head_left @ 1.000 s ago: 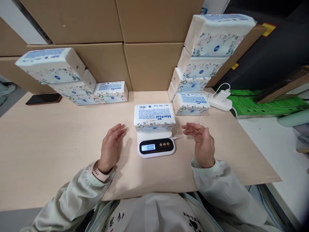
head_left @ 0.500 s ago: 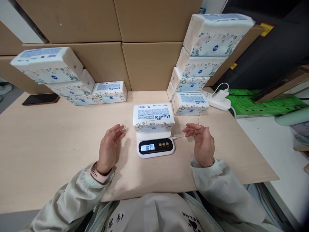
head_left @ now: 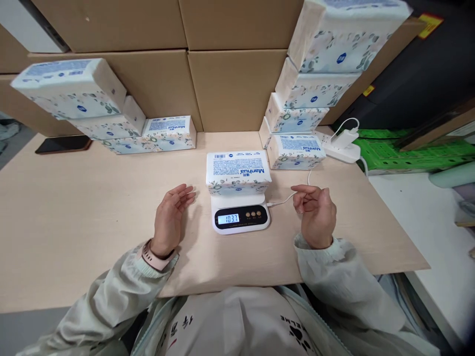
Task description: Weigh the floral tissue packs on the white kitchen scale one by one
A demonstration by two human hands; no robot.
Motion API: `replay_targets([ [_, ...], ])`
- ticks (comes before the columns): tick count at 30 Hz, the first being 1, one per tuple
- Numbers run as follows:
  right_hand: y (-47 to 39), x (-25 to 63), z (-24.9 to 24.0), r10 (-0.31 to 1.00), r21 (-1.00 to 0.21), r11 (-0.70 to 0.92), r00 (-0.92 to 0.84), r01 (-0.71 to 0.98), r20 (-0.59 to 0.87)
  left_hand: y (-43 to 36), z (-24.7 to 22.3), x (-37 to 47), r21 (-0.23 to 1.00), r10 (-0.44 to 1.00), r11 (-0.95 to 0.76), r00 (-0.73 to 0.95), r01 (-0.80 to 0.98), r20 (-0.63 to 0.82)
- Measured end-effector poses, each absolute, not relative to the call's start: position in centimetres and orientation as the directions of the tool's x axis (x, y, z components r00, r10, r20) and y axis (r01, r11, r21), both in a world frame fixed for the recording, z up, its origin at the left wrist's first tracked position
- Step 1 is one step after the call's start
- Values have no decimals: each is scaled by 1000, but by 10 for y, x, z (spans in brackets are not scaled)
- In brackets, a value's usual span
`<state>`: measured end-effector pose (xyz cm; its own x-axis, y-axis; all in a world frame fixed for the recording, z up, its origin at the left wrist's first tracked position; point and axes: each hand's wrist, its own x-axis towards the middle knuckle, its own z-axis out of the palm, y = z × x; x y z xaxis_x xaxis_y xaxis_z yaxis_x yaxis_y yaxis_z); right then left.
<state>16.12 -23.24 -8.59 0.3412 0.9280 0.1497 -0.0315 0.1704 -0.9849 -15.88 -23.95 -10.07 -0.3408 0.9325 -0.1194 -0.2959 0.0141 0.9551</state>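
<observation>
A pack of tissues (head_left: pixel 238 170) marked Manhua lies flat on a white digital scale (head_left: pixel 241 228), whose lit display (head_left: pixel 228 219) reads 103.7. To the left of the scale, my left hand (head_left: pixel 171 217) hovers over the table, fingers loosely spread and holding nothing. My right hand (head_left: pixel 316 215) is on the other side, apart from the pack, near the scale's white cable (head_left: pixel 284 201). Its index finger is stretched out while the others curl a little, and nothing is in it.
Tissue packs are stacked at the left (head_left: pixel 92 104) and the right (head_left: pixel 315 89), against cardboard boxes (head_left: pixel 237 91). A phone (head_left: pixel 63 144) lies at the far left. Beside the right stack is a power strip (head_left: pixel 343 150). Past the table's right edge is a green crate (head_left: pixel 415 153).
The display has gone from 103.4 to 103.7. My right hand has shifted slightly right, its fingers curling more. The view has tilted down a little; the pack stays on the scale.
</observation>
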Motion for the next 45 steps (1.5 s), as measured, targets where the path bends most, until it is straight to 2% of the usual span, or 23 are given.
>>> replay_targets([
  [21,-232,160,-84,917,-982,183,354,38,184,-240,-98,-158,954,940,28,-318,-300,-127],
  [37,-231,161,-85,916,-982,186,357,18,180,-240,-96,-158,953,938,33,-321,-302,-134],
  [45,-226,163,-89,913,-983,169,386,-66,132,-240,-94,-158,944,937,43,-316,-326,-152],
])
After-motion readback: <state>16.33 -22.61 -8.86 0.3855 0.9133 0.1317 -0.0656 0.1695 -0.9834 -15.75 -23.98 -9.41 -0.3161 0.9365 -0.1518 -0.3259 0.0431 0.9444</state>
